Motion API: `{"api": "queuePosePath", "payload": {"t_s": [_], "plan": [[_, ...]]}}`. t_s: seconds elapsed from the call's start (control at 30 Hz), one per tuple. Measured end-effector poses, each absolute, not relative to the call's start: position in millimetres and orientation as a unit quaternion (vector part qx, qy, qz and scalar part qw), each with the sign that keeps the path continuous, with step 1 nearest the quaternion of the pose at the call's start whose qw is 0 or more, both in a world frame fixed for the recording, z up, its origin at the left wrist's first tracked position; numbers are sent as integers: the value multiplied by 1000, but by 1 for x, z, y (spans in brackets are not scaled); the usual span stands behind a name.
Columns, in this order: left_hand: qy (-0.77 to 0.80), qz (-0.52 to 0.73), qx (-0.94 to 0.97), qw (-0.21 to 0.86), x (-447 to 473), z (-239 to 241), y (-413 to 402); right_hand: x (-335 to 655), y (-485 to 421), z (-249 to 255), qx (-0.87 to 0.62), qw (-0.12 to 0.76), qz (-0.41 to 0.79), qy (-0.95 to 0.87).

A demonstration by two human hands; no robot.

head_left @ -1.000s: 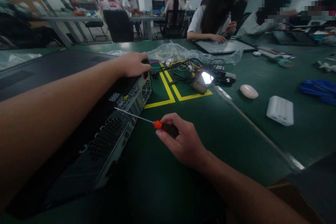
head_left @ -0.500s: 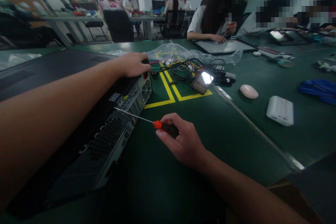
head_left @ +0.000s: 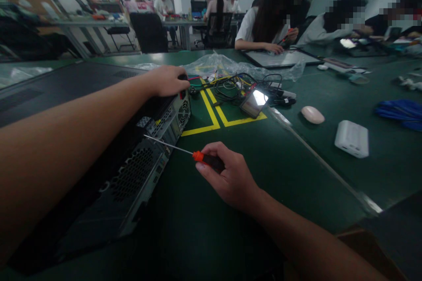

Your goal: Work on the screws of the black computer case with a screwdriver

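A black desktop computer case (head_left: 75, 77) lies on its side at the left, its metal back panel with a fan grille and ports facing right. My left hand (head_left: 167, 81) is closed over the far corner of the case, its fingertips partly hidden beyond the edge. In my right hand (head_left: 231, 175) is a screwdriver (head_left: 211, 161) with an orange and black handle, pinched between thumb and fingers. The long thin shaft points left, and its tip meets the rim of the back panel near a honeycomb vent. Whether the tip sits in a screw is too small to tell.
Beyond the case lie tangled cables (head_left: 227, 90), a small device with a glaring screen (head_left: 255, 102) and clear plastic film (head_left: 214, 62). To the right are a pink mouse-shaped object (head_left: 312, 114), a white box-shaped adapter (head_left: 351, 138) and a blue cable bundle (head_left: 400, 114). Co-workers sit across the table.
My hands, the screwdriver and the case have not visibly moved. At the back right, a co-worker's head and the dark panel before them have shifted slightly.
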State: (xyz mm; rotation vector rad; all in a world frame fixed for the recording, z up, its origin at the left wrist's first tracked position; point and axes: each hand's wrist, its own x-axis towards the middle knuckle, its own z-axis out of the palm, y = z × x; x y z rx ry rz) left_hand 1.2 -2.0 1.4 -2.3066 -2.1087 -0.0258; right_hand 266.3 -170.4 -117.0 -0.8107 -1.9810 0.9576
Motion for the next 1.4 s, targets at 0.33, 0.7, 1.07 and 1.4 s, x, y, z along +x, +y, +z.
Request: {"api": "queuePosePath", "payload": {"t_s": [0.33,0.7,1.07,1.4], "plan": [[-671,-6,-741,9,-1,2,-1,267,-170,-114,-325,395,351,-785],[-670,-9,-742,14,-1,1,-1,266,-171,-112,-319,387,355,-789],[-670,-8,-742,14,0,1,-1,266,-170,-115,-321,397,358,-782],[-675,-18,-737,-6,-1,2,-2,267,-170,-116,-328,392,353,-784]]}}
